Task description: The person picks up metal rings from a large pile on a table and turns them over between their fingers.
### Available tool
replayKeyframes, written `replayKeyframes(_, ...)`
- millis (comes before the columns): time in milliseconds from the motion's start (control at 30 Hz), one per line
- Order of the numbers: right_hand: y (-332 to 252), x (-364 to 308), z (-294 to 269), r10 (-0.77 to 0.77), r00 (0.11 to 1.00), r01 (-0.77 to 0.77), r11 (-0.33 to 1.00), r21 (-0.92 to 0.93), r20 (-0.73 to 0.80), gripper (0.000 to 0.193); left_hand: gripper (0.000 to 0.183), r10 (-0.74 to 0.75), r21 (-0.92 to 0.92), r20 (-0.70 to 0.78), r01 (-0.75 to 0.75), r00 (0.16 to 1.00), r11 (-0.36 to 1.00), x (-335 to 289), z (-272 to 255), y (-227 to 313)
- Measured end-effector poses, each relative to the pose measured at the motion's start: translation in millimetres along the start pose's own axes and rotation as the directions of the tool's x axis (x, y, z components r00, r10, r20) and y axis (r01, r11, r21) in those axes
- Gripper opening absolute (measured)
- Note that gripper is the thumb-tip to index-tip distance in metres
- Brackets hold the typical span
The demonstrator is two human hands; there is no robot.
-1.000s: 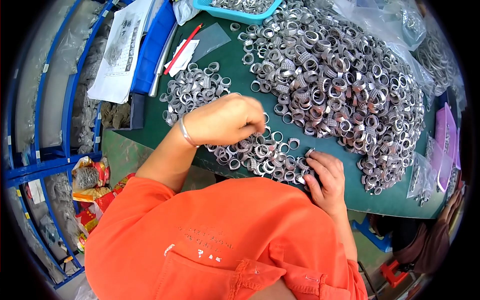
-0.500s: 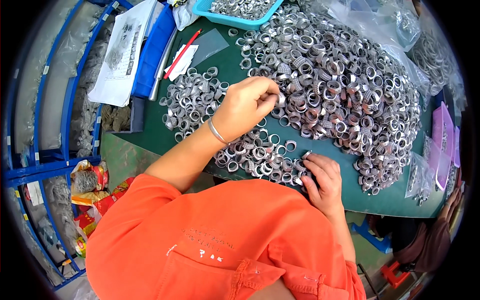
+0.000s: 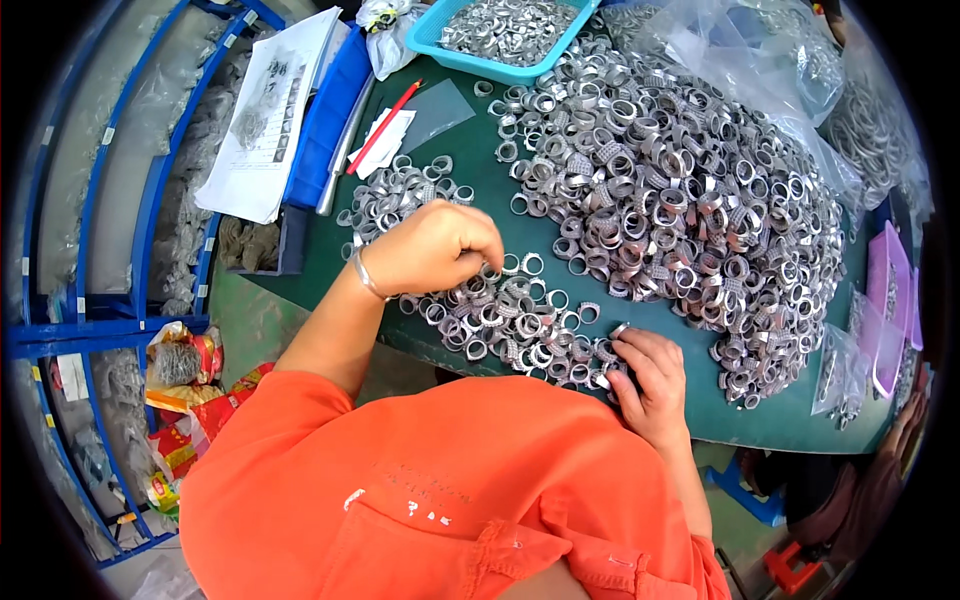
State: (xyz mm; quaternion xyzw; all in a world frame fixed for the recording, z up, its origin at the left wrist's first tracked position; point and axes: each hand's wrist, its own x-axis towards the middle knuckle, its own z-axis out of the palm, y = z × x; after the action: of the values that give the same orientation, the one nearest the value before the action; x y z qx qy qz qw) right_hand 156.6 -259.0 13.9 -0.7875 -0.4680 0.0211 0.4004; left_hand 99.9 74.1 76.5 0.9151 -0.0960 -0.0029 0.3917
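My left hand (image 3: 445,247), a plain bangle on its wrist, is over the gap between two small heaps of grey metal rings. Its fingers are curled together, and whatever they hold is hidden. My right hand (image 3: 650,385) rests at the right end of the nearer ring heap (image 3: 510,325), fingers bent, with a metal ring (image 3: 619,330) at the fingertips. Beyond my left hand is the other small ring heap (image 3: 400,190), partly covered by the hand. A much larger ring pile (image 3: 680,190) spreads across the green table (image 3: 440,350).
A light-blue basket (image 3: 490,68) of metal pieces stands at the back. A red pencil (image 3: 385,127) lies on white paper at the left, by a blue bin (image 3: 325,125) with printed sheets. Plastic bags and a purple tray (image 3: 884,300) edge the right side. Blue shelving (image 3: 80,330) stands left.
My left hand has moved away from the large pile, leftward and nearer to me, over the small heaps. My right hand stays at its heap. The whole view has shifted slightly.
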Motion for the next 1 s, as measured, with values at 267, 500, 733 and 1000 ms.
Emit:
replayKeyframes(267,-1.4,1.4,-0.7,0.000,1.000,0.000,1.000,-0.001,0.001,0.032,0.019,-0.166,0.386,-0.349,0.303,0.922,0.871,30.5,37.9,-30.4)
replayKeyframes(500,-0.8,0.4,0.7,0.007,1.000,-0.007,1.000,-0.024,-0.001,0.031,0.018,-0.370,0.087,-0.314,0.414,0.875,0.906,36.6,35.7,-36.4)
replayKeyframes(733,-0.3,-0.6,0.3,0.004,1.000,-0.004,1.000,-0.014,-0.004,0.030,0.011,-0.279,0.321,-0.366,0.402,0.888,0.858,42.5,44.0,-36.7)
replayKeyframes(1000,-1.2,-0.4,0.7,0.010,1.000,-0.010,1.000,-0.009,0.006,0.031,0.011,-0.430,-0.318,-0.360,0.324,0.828,0.891,27.3,35.8,-26.1)
